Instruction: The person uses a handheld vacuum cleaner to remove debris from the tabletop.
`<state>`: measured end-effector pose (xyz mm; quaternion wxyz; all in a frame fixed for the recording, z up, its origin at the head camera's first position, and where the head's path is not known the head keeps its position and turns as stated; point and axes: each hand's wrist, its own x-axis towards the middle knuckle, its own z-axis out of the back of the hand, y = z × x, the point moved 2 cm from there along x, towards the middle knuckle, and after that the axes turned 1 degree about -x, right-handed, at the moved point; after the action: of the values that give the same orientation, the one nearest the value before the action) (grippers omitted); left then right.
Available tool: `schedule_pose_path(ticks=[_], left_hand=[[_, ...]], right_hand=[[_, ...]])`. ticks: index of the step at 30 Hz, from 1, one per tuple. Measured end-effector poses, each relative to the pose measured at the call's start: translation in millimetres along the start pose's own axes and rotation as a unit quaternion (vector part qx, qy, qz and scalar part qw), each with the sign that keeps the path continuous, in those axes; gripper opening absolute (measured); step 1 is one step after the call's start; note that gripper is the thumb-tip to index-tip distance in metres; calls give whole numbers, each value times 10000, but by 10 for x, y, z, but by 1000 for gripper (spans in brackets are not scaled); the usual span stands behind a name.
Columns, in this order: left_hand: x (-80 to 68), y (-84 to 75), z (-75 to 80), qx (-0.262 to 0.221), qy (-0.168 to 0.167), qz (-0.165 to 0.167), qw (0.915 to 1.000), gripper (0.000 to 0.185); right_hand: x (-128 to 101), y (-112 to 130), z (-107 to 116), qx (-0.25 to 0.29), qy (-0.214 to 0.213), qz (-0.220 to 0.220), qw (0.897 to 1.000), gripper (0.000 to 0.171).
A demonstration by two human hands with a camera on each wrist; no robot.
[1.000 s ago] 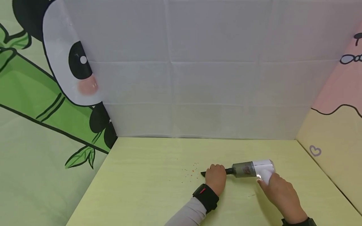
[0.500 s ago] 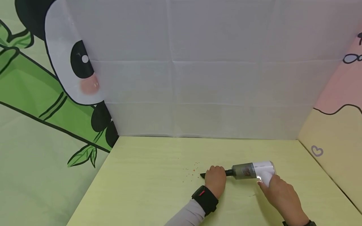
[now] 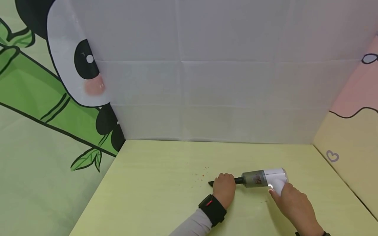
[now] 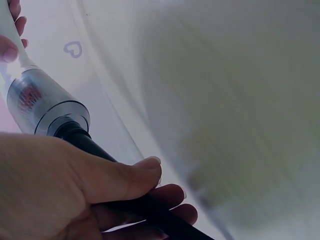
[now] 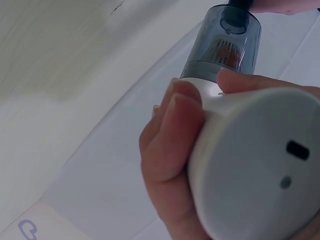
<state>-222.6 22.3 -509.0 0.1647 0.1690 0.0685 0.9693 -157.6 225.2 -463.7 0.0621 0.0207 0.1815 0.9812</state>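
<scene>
Head view, from the left: a panda-and-bamboo backdrop [image 3: 59,98] stands beside the pale green tabletop [image 3: 147,196], with a white creased cloth [image 3: 206,82] hanging behind it. A scatter of small orange crumbs [image 3: 200,175] lies on the tabletop, just left of the black nozzle [image 3: 211,183] of a handheld vacuum [image 3: 262,178]. The left hand [image 3: 224,193], with a black wristband [image 3: 212,209] and grey sleeve [image 3: 193,226], has its grip closed around the nozzle; the left wrist view shows the thumb and fingers [image 4: 170,197] curled round the black tube [image 4: 82,137]. Further right lies the vacuum's smoky clear dust cup [image 3: 253,178], then its white body. The right hand [image 3: 290,201] holds the white handle, its grip clamped on it; the right wrist view shows fingers [image 5: 175,130] wrapped about the white housing [image 5: 250,170]. The vacuum sits low over the tabletop, right of centre. A pink and yellow panel [image 3: 348,131] with a small heart [image 3: 332,156] closes the right side.
</scene>
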Motion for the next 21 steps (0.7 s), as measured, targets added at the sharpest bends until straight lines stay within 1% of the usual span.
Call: schedule_pose_path(ticks=[8,11,17,21], left_hand=[[31,-31,72,59,-166,21,9998,20],[42,-46,66,36,-119,55,9999,20],[80,-88,24,75,31,129,9999,18],[97,-107,36,92,25,146,9998,19]], right_hand=[[106,-48,56,-9,83,45,10000,50],[126,-69,65,14,135,34,9999,49],[158,-133,73,60,322,-30,9995,53],[183,-157,86,62,360,-7,9993,53]])
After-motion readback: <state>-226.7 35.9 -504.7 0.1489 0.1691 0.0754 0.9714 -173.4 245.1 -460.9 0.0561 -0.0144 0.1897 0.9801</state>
